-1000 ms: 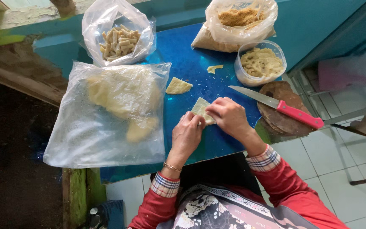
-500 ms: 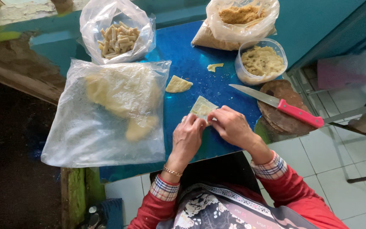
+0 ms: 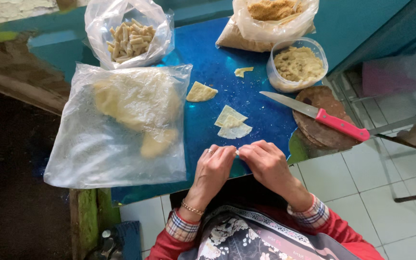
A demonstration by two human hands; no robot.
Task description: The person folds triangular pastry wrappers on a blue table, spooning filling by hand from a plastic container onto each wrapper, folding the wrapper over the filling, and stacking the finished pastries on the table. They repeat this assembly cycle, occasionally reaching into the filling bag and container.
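head view: left hand (image 3: 214,166) and right hand (image 3: 266,161) meet at the blue surface (image 3: 203,58) edge, each grip pinching a small dough piece (image 3: 237,152) between fingertips. pressed unevenly, it could tear or drop off the edge.

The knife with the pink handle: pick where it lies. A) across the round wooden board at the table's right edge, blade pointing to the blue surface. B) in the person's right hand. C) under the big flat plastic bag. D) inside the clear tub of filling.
A: the knife rests on the round wooden board, its blade reaching out over the blue table; both hands are away from it.
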